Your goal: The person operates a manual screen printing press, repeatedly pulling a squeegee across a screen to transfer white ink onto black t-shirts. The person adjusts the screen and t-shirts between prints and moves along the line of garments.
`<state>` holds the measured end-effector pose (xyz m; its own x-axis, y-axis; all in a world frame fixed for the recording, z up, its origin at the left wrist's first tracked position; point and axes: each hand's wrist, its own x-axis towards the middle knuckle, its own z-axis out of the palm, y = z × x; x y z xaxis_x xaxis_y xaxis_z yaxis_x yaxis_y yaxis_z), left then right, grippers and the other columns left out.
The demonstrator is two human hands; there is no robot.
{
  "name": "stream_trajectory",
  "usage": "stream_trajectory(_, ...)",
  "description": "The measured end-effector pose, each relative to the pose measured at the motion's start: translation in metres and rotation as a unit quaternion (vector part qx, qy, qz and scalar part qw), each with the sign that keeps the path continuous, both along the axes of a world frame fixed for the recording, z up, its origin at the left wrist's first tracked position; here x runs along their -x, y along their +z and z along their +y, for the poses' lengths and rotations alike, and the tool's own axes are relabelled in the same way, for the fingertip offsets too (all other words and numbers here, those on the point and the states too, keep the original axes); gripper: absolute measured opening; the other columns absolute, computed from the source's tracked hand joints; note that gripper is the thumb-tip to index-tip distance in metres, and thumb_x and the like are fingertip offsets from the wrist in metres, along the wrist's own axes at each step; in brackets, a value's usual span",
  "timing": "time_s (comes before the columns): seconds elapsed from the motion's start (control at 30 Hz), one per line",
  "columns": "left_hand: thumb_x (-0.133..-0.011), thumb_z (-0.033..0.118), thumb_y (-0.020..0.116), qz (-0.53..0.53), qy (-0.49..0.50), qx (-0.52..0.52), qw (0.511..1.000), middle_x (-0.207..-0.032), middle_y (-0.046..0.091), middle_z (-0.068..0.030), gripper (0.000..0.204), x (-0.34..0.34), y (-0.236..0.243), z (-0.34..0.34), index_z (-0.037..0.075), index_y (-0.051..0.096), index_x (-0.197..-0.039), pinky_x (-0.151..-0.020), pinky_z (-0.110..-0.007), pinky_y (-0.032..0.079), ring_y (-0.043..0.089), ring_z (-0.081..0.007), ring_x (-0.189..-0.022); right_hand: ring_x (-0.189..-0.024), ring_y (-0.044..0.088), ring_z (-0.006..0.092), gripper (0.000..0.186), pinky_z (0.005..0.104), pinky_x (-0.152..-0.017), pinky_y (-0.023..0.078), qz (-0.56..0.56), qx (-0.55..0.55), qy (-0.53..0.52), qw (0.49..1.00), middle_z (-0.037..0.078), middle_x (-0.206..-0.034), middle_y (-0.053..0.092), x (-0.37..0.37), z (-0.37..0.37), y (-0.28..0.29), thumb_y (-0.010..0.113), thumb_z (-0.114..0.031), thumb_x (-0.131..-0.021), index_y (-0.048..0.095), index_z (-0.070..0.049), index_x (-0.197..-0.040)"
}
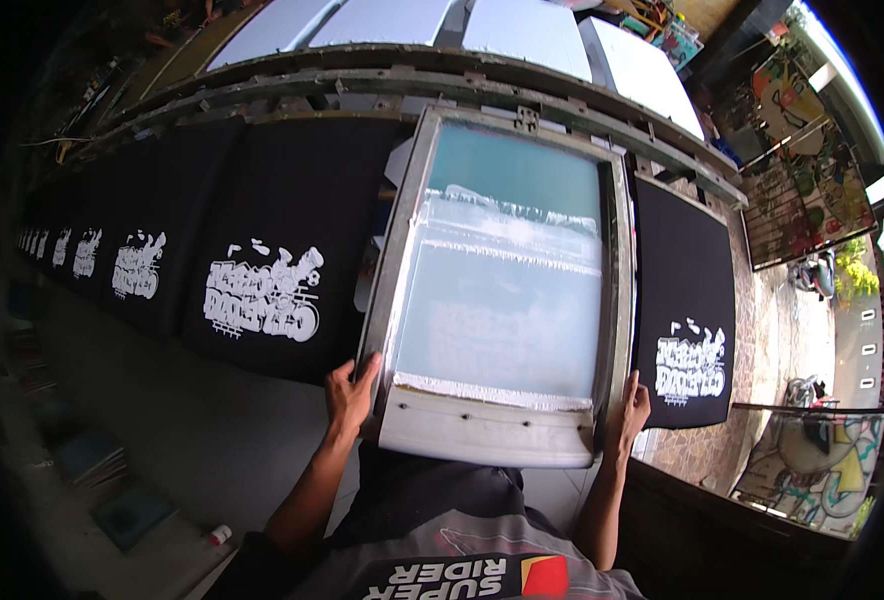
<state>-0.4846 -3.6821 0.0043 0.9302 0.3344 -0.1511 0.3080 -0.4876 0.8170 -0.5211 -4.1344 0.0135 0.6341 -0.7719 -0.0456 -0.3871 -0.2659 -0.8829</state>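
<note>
A framed printing screen [507,320] is in front of me, its teal mesh smeared with white ink across the upper part and along the near edge. My left hand [350,395] grips the left side of its frame near the lower corner, thumb on top. On the opposite side my right hand [636,410] holds the frame's right edge, fingers wrapped round it. A metal hinge [527,118] sits at the screen's far edge, by the rail. Black fabric panels with white prints flank it: a large one [282,220] on the left and another [684,310] on the right.
A long metal rail [382,85] runs behind the panels, with white boards [527,35] beyond it. More printed black panels recede to the left. Dark flat frames [132,515] lie at lower left near a small white container [220,535]. Painted gates [812,460] stand at right.
</note>
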Motion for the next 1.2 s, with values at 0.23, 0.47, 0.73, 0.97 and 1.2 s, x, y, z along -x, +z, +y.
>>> stream_trajectory(0.23,-0.099,0.048,0.079,0.049,0.056,0.055,0.996,-0.06,0.042,-0.001,0.063,-0.002,-0.01,-0.007,-0.003,0.056,-0.071,-0.057,-0.037,0.03,0.035,-0.0106,-0.065,-0.082,0.055,0.0115,0.056,0.0304,-0.073,0.046,0.004,-0.005,0.026,1.0,0.006,-0.087,0.066,0.008,-0.015,-0.035,0.065,-0.05,-0.11,0.07,0.005,-0.105)
stream_trajectory(0.47,-0.106,0.038,0.074,-0.009,0.045,0.022,0.999,-0.081,0.065,-0.004,0.04,-0.001,-0.028,-0.006,-0.002,0.075,-0.097,-0.068,-0.033,0.046,0.056,-0.0121,-0.075,-0.118,0.066,0.0292,0.053,0.0426,-0.107,0.049,-0.051,0.104,0.132,0.984,0.019,-0.124,0.068,0.021,-0.02,-0.037,0.07,-0.036,-0.107,0.059,0.005,-0.139)
stream_trajectory(0.73,-0.107,0.025,0.072,-0.164,0.078,-0.038,0.983,-0.12,0.078,-0.0115,0.029,0.041,0.035,-0.047,0.004,0.079,-0.127,-0.088,-0.036,0.058,0.074,-0.0249,-0.108,-0.125,0.063,0.0391,0.073,0.0504,-0.107,0.052,0.093,0.316,0.617,0.714,0.017,-0.135,0.064,0.066,0.029,0.069,0.096,-0.026,-0.071,0.066,-0.005,-0.135)
stream_trajectory(0.97,-0.092,0.041,0.087,-0.198,-0.22,-0.135,0.946,-0.122,0.075,-0.0108,0.051,0.064,0.074,-0.074,0.002,0.079,-0.124,-0.103,-0.043,0.054,0.069,-0.029,-0.117,-0.111,0.073,0.0362,0.053,0.0483,-0.099,0.059,0.063,0.34,0.649,0.678,0.02,-0.128,0.073,0.04,0.025,0.075,0.079,-0.014,-0.075,0.071,0.0,-0.125)
stream_trajectory(1.2,-0.078,0.048,0.093,-0.155,-0.39,-0.282,0.863,-0.117,0.071,-0.0043,0.065,0.012,0.079,-0.056,0.011,0.076,-0.128,-0.105,-0.042,0.049,0.063,-0.026,-0.116,-0.096,0.07,0.034,0.041,0.0458,-0.089,0.056,0.014,0.335,0.588,0.736,0.012,-0.098,0.072,-0.009,0.029,0.086,0.079,-0.006,-0.074,0.07,-0.006,-0.114)
